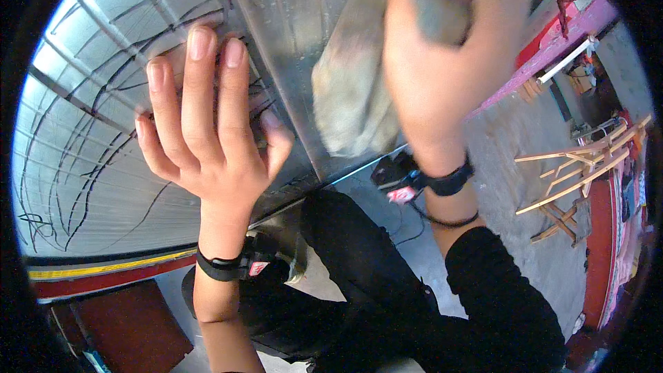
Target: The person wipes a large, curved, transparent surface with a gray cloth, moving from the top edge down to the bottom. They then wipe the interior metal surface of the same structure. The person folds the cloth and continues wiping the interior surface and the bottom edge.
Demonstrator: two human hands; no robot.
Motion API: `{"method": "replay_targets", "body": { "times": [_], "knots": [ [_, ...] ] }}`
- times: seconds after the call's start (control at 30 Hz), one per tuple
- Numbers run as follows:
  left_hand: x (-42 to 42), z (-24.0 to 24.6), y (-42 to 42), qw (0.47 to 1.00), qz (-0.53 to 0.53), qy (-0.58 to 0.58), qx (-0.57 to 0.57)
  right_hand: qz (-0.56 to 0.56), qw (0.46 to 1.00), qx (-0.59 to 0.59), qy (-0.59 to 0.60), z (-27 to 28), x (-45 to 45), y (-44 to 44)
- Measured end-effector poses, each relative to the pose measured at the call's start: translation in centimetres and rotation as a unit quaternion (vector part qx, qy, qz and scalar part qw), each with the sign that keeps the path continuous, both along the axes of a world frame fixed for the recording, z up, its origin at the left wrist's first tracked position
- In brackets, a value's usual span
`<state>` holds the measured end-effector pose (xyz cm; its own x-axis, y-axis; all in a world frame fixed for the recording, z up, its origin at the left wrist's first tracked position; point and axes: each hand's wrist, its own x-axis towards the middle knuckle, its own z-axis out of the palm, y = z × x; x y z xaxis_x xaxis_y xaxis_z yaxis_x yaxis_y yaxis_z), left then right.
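Observation:
My right hand (435, 62) grips a greyish, dirty cloth rag (352, 98), part of it bunched in the fist and the rest hanging to the left. Both hand and rag are blurred. Behind the rag is a dull, stained metal panel (290, 15). My left hand (207, 134) is raised in front of a shiny ribbed metal sheet (103, 166), fingers apart and holding nothing. Whether its fingertips touch the sheet I cannot tell. Black scribbled lines run across the ribbed sheet. A raised metal edge (269, 72) separates sheet and panel.
My knee (347, 233) in black trousers is close beneath the panel. Black straps (222, 268) with small devices circle both wrists. A wooden folding frame (580, 166) stands on the concrete floor (507, 140) at right. A yellow and red strip (114, 269) borders the sheet.

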<state>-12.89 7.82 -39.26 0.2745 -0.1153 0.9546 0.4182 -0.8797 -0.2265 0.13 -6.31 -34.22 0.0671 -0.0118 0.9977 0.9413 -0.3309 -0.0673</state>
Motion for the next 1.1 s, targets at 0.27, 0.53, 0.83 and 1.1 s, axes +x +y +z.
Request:
{"method": "replay_targets", "body": {
  "times": [0.27, 0.53, 0.83, 1.1],
  "knots": [
    [0.1, 0.0, 0.2, 1.0, -0.002, 0.007, 0.016, 0.022, 0.986, 0.007, 0.163, -11.3, -2.3, 0.2],
    [0.0, 0.0, 0.2, 1.0, 0.017, 0.001, 0.018, 0.028, 0.997, 0.044, 0.05, -6.6, -0.6, 1.2],
    [0.1, -0.1, 0.3, 1.0, 0.021, -0.007, 0.017, 0.071, 0.984, 0.083, -0.143, 5.0, 2.5, 2.0],
    [0.1, -0.1, 0.4, 0.999, 0.015, -0.01, 0.026, 0.019, 0.998, -0.001, -0.061, -9.9, 2.9, 0.4]
  ]
}}
